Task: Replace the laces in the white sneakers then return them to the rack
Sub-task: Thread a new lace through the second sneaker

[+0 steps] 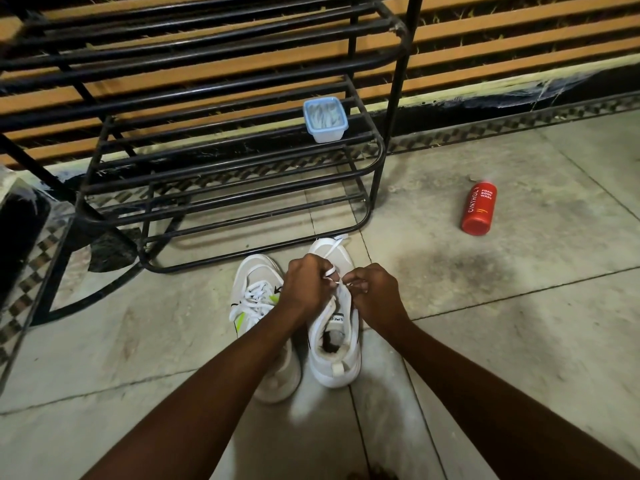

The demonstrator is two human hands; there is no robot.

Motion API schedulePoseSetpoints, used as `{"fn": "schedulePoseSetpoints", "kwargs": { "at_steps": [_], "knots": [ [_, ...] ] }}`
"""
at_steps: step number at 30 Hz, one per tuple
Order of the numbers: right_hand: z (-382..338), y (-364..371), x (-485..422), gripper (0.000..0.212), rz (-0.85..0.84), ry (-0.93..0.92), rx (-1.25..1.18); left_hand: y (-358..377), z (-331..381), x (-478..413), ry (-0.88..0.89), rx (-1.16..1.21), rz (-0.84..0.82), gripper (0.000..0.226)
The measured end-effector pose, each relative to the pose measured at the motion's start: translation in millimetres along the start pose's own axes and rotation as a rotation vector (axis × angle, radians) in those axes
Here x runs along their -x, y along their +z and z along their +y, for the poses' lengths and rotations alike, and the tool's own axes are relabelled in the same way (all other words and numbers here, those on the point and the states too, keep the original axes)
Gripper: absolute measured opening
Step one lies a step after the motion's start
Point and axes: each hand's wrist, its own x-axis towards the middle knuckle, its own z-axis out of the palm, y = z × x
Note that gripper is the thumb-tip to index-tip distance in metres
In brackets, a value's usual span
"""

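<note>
Both hands are working over the far-side sneaker [334, 362], the one w/ no lacing showing. It's sitting on the floor [519, 306] toe toward the rack [378, 174], just in front of its bottom rail.

- L hand [304, 284]: fingers are curling in and gripping the lace [333, 252], a loop showing at the knuckles
- R hand [375, 292]: pinching the same lace near its end, fingertips tight
- Lace is running forward over the toe, slack
- Near-side sneaker [252, 271] is touching its partner on the L, white laces already crossing through it, though new or old is hard to say

Handling, as I'm judging it:
- Lace is looking thin, soft and floppy, so you're best pinching close to the tip, since it won't be pushing through an eyelet from further back
- Shoe is looking light w/ a soft upper, so it'll be sliding on the smooth floor unless one hand is bracing the eyelet edge or tongue
- For the return, you're best gripping at the heel collar

Around you:
- Pale blue tub [325, 121] is sitting on a rack shelf w/ white strips inside, maybe laces, can't tell. It's taking up only the R end
- Red bottle [479, 209] is lying on the floor well off to the R, not blocking
- Lowest shelves are looking free for the pair
</note>
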Motion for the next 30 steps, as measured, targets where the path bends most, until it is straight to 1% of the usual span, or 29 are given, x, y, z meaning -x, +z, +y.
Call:
{"fn": "schedulePoseSetpoints", "kwargs": {
  "at_steps": [5,8,10,12,15,18,20,23,24,27,30],
  "knots": [
    [0,-2,0,0.026,-0.001,0.038,-0.002,4,5,4,0.104,-0.159,-0.012,0.018],
    [-1,-2,0,0.024,-0.02,0.062,-0.003,6,9,4,0.158,-0.214,0.022,0.016],
    [-1,-2,-1,0.023,-0.02,0.073,-0.01,7,9,4,0.145,-0.185,0.025,0.016],
    [1,-1,-1,0.022,-0.021,0.083,-0.017,8,8,5,0.089,-0.151,0.019,0.018],
    [0,1,-2,0.023,-0.026,0.072,-0.001,8,7,4,-0.011,-0.053,0.03,0.014],
    [-1,2,-3,0.024,-0.015,0.07,0.012,5,7,1,-0.081,0.081,0.063,0.019],
    [0,3,-3,0.023,-0.012,0.067,0.014,4,5,1,-0.059,0.068,0.046,0.019],
    [1,3,-4,0.019,-0.032,0.072,0.028,2,9,3,0.063,-0.213,-0.015,0.011],
    [1,2,-4,0.017,-0.037,0.074,0.032,2,10,2,0.084,-0.247,-0.017,0.01],
    [0,0,-3,0.012,-0.038,0.063,0.027,1,10,-1,0.071,-0.23,-0.019,0.022],
    [-3,-2,-4,0.017,-0.035,0.046,0.023,-1,8,-2,0.022,-0.091,-0.034,0.022]
  ]
}}
